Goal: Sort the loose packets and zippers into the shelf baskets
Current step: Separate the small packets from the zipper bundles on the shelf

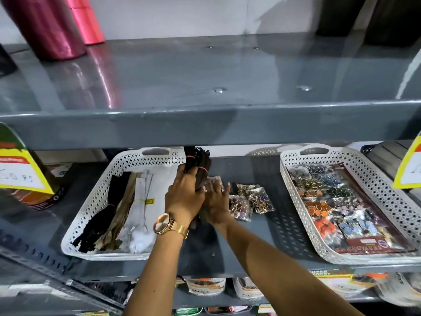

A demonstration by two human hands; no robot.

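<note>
My left hand (184, 197), with a gold watch on the wrist, grips a bundle of dark zippers (198, 165) tied with pink bands, held upright at the right rim of the left white basket (95, 201). That basket holds black, beige and white zippers. My right hand (216, 204) presses against the lower part of the same bundle. Three loose packets of jewelled buttons (250, 199) lie on the grey shelf (250, 247) just right of my hands. The right white basket (391, 197) is filled with several colourful button packets.
The upper shelf's front edge (205, 126) hangs low over the baskets. Pink and maroon rolls (57, 26) stand on that upper shelf at the left. Yellow price tags (20, 165) hang at both sides. Packaged goods (205, 286) fill the shelf below.
</note>
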